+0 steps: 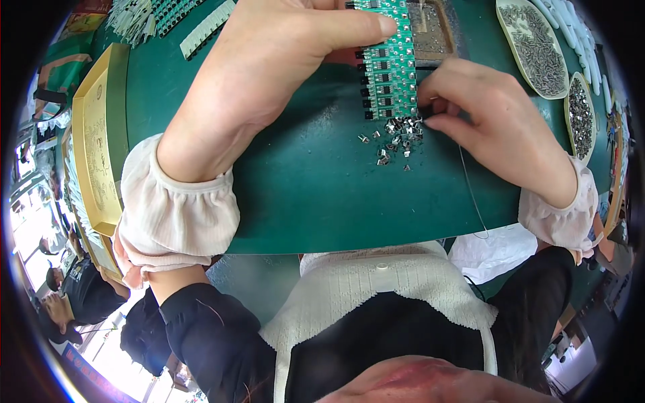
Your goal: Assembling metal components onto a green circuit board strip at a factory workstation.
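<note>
A green circuit board panel [393,74] with black parts along its left edge is held upright in the picture by my left hand [269,60]. The thumb lies across its face, and the other fingers are hidden behind it. At the panel's lower right edge, my right hand [494,111] has its thumb and fingers pinched together. Whatever lies between these fingertips is too small to make out. Small shiny metal pieces [403,131] lie in a loose heap under the panel's lower end. A thin wire [474,191] runs down from near my right hand to the table's front edge.
Two trays of small metal parts, one long [534,50] and one narrower [580,111], are at the right beside pale sticks [581,33]. A yellow box [97,144] stands left. More board panels [178,13] and a brown-rimmed tray [447,30] lie farther back. A person [80,289] is at far left.
</note>
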Demonstrator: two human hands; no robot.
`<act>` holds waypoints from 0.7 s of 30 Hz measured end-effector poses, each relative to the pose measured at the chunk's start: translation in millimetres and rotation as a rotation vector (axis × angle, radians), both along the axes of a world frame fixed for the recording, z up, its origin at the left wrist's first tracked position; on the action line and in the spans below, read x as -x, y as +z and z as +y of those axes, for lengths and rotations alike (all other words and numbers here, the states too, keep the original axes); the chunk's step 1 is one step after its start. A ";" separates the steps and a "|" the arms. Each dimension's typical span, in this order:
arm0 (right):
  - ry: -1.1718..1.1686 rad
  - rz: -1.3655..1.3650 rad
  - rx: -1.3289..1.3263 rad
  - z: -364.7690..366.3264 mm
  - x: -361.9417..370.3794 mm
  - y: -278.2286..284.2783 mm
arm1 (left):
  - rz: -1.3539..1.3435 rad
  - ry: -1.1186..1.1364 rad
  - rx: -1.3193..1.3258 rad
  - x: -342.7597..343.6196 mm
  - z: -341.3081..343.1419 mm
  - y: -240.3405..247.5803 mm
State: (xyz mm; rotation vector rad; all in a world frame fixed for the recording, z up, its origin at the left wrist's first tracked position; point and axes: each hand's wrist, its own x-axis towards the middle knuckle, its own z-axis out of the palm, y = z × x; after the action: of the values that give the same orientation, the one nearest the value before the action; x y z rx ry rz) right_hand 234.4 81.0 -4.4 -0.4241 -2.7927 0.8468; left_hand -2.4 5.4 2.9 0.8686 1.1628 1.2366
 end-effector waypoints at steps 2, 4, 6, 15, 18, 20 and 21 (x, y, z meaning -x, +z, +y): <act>-0.003 0.023 0.010 -3.2 0.3 -2.5 | -0.035 -0.015 -0.019 -0.2 1.1 -3.9; 0.015 0.027 0.007 -1.3 1.4 -2.8 | -0.013 -0.013 0.008 1.0 -0.2 -0.7; 0.031 0.028 0.005 1.0 1.5 -2.9 | 0.005 -0.011 0.036 0.2 -0.5 2.1; -0.023 -0.029 0.103 5.1 2.5 12.3 | -0.080 -0.422 -0.729 16.3 18.2 -36.8; -0.005 -0.027 0.127 9.2 1.2 10.2 | 0.007 -0.065 0.134 3.9 4.5 -6.2; 0.024 -0.048 0.168 12.3 -0.3 7.8 | -0.018 -0.057 0.167 4.3 3.9 -5.1; 0.027 -0.047 0.169 13.0 -1.4 7.5 | -0.017 -0.054 0.168 4.0 3.3 -4.3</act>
State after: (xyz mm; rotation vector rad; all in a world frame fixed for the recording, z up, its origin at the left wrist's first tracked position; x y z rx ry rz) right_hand 235.8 94.0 3.0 -0.4381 -2.7852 1.0982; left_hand -6.5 8.8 -1.4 0.7578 1.2035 1.0833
